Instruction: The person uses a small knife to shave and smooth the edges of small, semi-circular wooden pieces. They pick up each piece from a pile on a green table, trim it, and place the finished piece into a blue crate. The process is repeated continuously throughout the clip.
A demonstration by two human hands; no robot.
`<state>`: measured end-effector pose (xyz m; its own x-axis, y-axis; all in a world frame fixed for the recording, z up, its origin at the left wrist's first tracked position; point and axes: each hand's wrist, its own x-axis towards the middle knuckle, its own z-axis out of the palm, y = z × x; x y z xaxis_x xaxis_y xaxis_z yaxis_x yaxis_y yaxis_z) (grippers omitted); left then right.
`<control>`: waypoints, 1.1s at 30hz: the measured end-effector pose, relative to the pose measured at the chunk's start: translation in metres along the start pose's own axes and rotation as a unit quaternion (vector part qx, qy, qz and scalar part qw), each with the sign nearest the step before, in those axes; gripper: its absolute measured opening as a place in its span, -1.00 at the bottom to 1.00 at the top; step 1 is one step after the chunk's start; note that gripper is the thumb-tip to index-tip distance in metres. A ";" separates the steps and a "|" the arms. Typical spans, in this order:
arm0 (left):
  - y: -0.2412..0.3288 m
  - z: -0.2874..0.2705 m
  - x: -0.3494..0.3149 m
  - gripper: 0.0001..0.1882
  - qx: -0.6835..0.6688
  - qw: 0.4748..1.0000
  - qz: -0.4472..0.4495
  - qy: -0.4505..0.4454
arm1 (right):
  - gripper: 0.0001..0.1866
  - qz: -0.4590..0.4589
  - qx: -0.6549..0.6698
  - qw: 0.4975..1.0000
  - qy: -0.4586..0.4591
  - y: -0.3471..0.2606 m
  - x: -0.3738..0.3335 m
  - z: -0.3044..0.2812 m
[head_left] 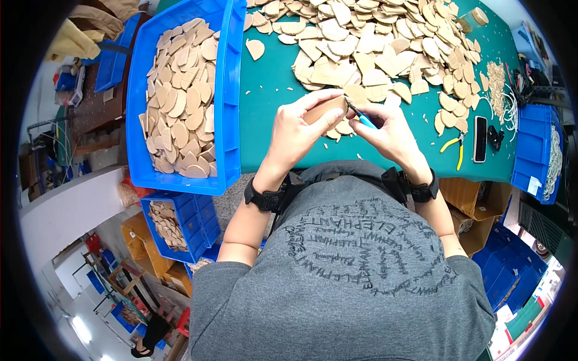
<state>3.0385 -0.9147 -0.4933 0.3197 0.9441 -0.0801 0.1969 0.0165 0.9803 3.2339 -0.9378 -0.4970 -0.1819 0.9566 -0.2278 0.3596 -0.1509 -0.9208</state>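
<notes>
My left hand point(296, 127) is closed on a tan half-round piece point(327, 111), thumb along its near side. In my right hand point(388, 133) is a small pair of blue-handled cutters point(365, 118). Their dark jaws meet the right edge of the piece; whether the jaws are open or closed is too small to tell. Just beyond my hands a big heap of similar tan pieces point(376, 45) lies loose on the green tabletop point(271, 120). To the left, a blue crate point(230, 90) holds many more of these pieces.
Right of my hands lie yellow-handled pliers point(460, 150), a black phone point(480, 139) and a pile of thin offcuts point(496, 87). A clear jar point(474, 20) stands at the far right. Another blue crate point(533, 144) is at the right edge; a smaller blue crate point(198, 222) sits lower left.
</notes>
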 end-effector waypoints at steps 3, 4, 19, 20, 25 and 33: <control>0.003 -0.001 0.001 -0.64 -0.031 0.999 -0.021 -0.018 | -0.71 -0.007 0.008 1.000 0.007 0.005 -0.001 0.002; 0.002 -0.002 0.001 -0.64 -0.049 0.998 -0.030 -0.026 | -0.72 -0.003 0.008 1.000 0.006 0.005 -0.001 0.002; -0.013 -0.067 -0.019 -0.65 -0.137 0.974 -0.075 0.162 | -0.78 0.070 0.079 0.994 0.041 0.009 -0.013 -0.009; -0.021 -0.090 -0.023 -0.64 -0.104 0.966 -0.064 0.227 | -0.78 0.066 0.092 0.993 0.043 0.011 -0.015 -0.009; -0.059 -0.130 -0.020 -0.59 0.421 0.805 0.078 0.411 | -0.77 0.060 0.073 0.994 0.046 0.025 -0.020 -0.012; -0.142 0.037 0.043 -0.62 0.382 0.922 0.066 -0.019 | -0.76 0.049 0.059 0.995 0.071 0.029 -0.028 -0.016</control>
<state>3.0583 -0.8884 -0.6426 0.4168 0.9089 0.0105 0.7440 -0.3477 0.5706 3.2641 -0.9650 -0.5120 -0.0162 0.9603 -0.2785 0.2586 -0.2651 -0.9289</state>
